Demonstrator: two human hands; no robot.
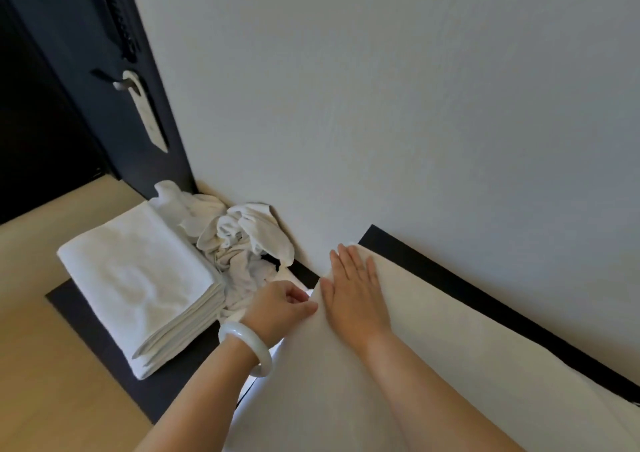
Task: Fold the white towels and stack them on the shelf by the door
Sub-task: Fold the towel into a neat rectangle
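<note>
A white towel (pixel 433 340) lies spread flat along the dark shelf (pixel 450 278) against the wall. My right hand (pixel 353 288) presses flat on the towel's left end, fingers straight. My left hand (pixel 280 309), with a pale bangle on its wrist, pinches the towel's left edge just beside the right hand. A stack of folded white towels (pixel 138 285) sits further left on the shelf. Behind it, in the corner, lies a heap of crumpled white towels (pixel 239 236).
A dark door (pixel 52 105) with a lever handle and a hanging tag (pixel 149 112) stands at the left. The white wall (pixel 381 105) rises directly behind the shelf. Light wooden floor (pixel 52 382) shows below the shelf's front edge.
</note>
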